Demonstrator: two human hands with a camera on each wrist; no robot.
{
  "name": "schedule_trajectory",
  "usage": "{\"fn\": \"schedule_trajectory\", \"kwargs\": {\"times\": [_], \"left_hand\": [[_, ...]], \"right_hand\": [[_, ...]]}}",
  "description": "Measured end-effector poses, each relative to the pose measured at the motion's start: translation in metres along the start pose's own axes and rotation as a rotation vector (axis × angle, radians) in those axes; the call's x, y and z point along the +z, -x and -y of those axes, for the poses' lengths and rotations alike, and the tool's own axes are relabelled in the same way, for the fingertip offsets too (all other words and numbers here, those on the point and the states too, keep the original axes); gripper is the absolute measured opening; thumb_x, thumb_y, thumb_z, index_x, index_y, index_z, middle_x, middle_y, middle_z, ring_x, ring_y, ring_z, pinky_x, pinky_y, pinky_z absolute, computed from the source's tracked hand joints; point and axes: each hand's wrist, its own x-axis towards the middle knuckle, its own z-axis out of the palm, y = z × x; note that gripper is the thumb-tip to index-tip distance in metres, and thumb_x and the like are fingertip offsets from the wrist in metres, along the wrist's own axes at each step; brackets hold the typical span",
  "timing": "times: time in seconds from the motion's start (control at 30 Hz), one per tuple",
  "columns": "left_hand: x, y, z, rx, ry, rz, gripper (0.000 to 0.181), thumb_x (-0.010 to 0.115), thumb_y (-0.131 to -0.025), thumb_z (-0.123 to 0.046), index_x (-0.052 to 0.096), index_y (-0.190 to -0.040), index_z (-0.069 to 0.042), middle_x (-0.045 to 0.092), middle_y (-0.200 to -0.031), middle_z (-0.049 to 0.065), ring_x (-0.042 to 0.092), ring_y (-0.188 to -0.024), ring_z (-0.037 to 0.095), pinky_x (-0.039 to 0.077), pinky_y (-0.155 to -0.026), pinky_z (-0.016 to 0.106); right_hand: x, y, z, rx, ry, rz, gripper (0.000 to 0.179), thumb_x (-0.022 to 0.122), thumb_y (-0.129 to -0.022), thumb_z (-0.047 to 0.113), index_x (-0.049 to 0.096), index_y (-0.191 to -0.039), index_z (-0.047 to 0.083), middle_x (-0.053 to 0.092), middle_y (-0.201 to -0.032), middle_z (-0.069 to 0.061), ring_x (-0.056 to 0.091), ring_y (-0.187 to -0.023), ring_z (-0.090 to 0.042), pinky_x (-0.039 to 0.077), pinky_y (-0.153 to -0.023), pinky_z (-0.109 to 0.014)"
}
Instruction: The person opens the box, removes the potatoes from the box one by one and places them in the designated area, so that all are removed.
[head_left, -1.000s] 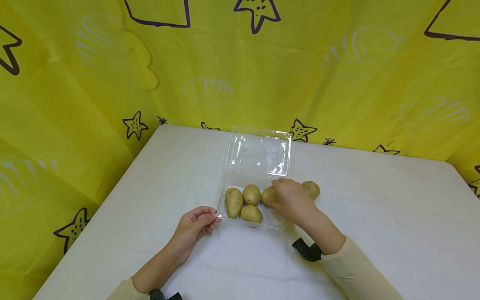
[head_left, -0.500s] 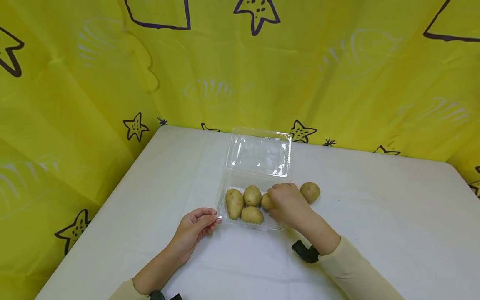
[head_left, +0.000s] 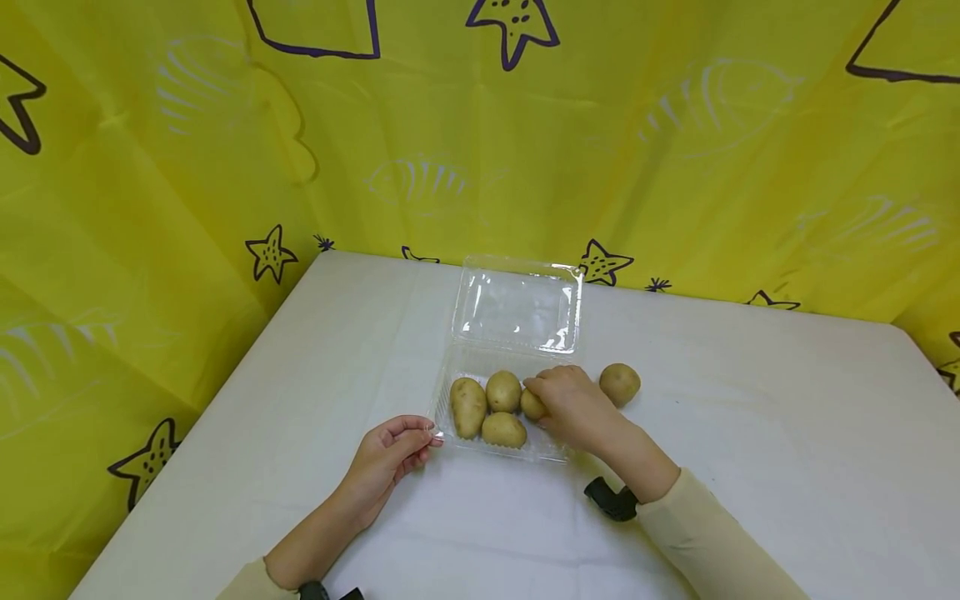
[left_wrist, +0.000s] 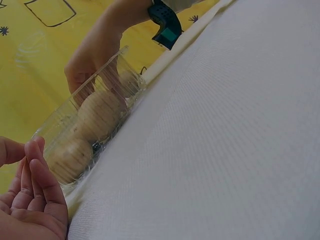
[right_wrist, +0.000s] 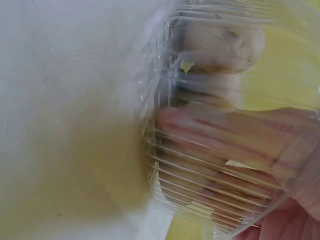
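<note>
A clear plastic clamshell box (head_left: pixel 480 354) lies open, its lid (head_left: pixel 517 312) tipped back on the far side. My left hand (head_left: pixel 386 458) pinches the front left corner of the base between thumb and fingers. Inside, on the left, sit an elongated potato (head_left: pixel 468 408), a rounder potato (head_left: pixel 503 391) and a smaller potato (head_left: pixel 504 430) in front. My right hand (head_left: pixel 581 410) reaches into the right half and grips another potato (head_left: pixel 532 404), mostly covered by the fingers. In the right wrist view, its thumb (right_wrist: pixel 200 125) shows through the ribbed wall, against that potato.
One more potato (head_left: pixel 620 385) rests on the white-covered table (head_left: pixel 750 450), just right of the box. Behind and to the left hangs a yellow curtain (head_left: pixel 525 150) printed with stars and fish. Dark straps (head_left: pixel 611 500) sit at both wrists.
My right hand has shifted a little left and toward me with its potato, lower in the box, uncovering the potato on the table. The left hand keeps its pinch on the corner.
</note>
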Motion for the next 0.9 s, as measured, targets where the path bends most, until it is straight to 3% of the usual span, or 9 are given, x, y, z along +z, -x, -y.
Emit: {"fn": "schedule_trajectory", "kwargs": {"times": [0.5,0.77,0.9], "left_hand": [[-0.001,0.0,0.002,0.013,0.017,0.016,0.014,0.057,-0.088,-0.005,0.054,-0.1,0.002,0.066,-0.084,0.003,0.054,-0.069,0.008,0.045,-0.066,0.019],[-0.002,0.0,0.001,0.013,0.005,0.018,0.013,0.056,-0.089,-0.006,0.054,-0.099,0.001,0.066,-0.084,0.003,0.054,-0.069,0.008,0.045,-0.065,0.019],[-0.001,0.0,0.0,0.016,-0.004,0.022,0.013,0.055,-0.089,-0.006,0.054,-0.099,0.001,0.065,-0.084,0.003,0.053,-0.07,0.008,0.045,-0.065,0.019]], "right_hand": [[-0.001,-0.001,-0.003,0.009,-0.132,0.065,0.035,0.076,-0.058,0.002,0.043,-0.062,0.015,0.033,-0.055,0.009,0.034,-0.053,-0.011,0.033,-0.053,-0.029],[-0.012,-0.001,0.0,0.037,-0.283,0.033,0.029,0.071,-0.065,0.005,0.044,-0.064,0.015,0.032,-0.057,0.009,0.034,-0.055,-0.01,0.032,-0.052,-0.025],[-0.016,-0.001,0.0,0.048,-0.297,0.026,0.028,0.075,-0.067,0.008,0.048,-0.069,0.014,0.036,-0.059,0.009,0.037,-0.057,-0.01,0.034,-0.053,-0.025]]}}
